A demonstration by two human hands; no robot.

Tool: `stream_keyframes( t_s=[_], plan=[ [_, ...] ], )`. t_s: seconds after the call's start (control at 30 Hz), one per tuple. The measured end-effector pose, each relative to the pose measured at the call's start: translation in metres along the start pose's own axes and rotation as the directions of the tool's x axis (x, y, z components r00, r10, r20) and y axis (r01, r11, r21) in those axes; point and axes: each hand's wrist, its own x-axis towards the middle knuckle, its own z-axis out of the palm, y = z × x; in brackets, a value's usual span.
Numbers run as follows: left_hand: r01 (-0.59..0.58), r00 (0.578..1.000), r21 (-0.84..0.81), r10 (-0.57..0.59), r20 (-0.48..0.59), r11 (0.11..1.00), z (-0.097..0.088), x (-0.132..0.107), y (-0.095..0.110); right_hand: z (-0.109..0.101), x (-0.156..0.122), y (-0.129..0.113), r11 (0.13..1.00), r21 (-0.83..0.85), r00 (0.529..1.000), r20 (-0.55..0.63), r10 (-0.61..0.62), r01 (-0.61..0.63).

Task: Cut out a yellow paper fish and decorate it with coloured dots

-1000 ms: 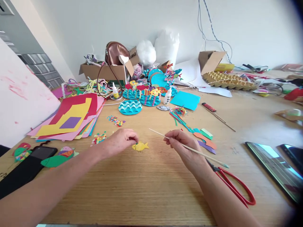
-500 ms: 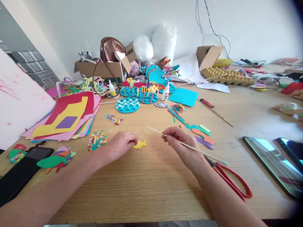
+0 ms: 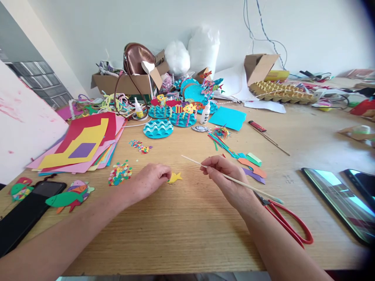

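Note:
My left hand (image 3: 150, 178) is closed, its thumb and fingers pinched together at the left end of a small yellow paper fish (image 3: 175, 178). The fingers cover the fish's front; what they pinch is hidden. The fish's tail points right, flat on the table. My right hand (image 3: 224, 175) holds a thin wooden stick (image 3: 246, 185) like a pen, with the bare tip pointing left above the table and a pale greenish end toward my wrist. Red-handled scissors (image 3: 288, 218) lie partly under my right forearm. Left of my left hand is a pile of coloured paper dots (image 3: 120, 173).
Colored sheets (image 3: 84, 148), a black phone (image 3: 32, 210) and paper fish (image 3: 68, 197) lie left. Blue wave bases (image 3: 158, 128), a glue bottle (image 3: 205, 114) and paper strips (image 3: 224, 145) stand or lie beyond my hands. Another phone (image 3: 336, 203) is at right.
My left hand has shifted slightly right, covering a little more of the yellow fish. My right hand and the stick stay nearly where they were.

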Motion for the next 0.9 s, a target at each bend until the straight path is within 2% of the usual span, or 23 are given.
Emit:
stream_keyframes(
  t_s=[0.23, 0.6, 0.9],
  plan=[
    [0.036, 0.999, 0.042, -0.037, 0.018, 0.998, 0.0005, 0.0018, 0.0014, -0.0003, 0.0003, -0.0001, 1.000, 0.001, 1.000, 0.001, 0.004, -0.004],
    [-0.016, 1.000, 0.049, 0.015, 0.013, 0.999, 0.0000, 0.0010, 0.0024, -0.0020, 0.0003, -0.0013, 0.999, -0.036, 1.000, 0.000, 0.004, -0.004],
    [-0.027, 1.000, 0.131, 0.028, -0.011, 0.991, 0.0014, -0.0020, 0.0064, -0.0005, 0.0000, 0.0000, 1.000, -0.027, 1.000, 0.004, 0.003, -0.003]
  ],
)
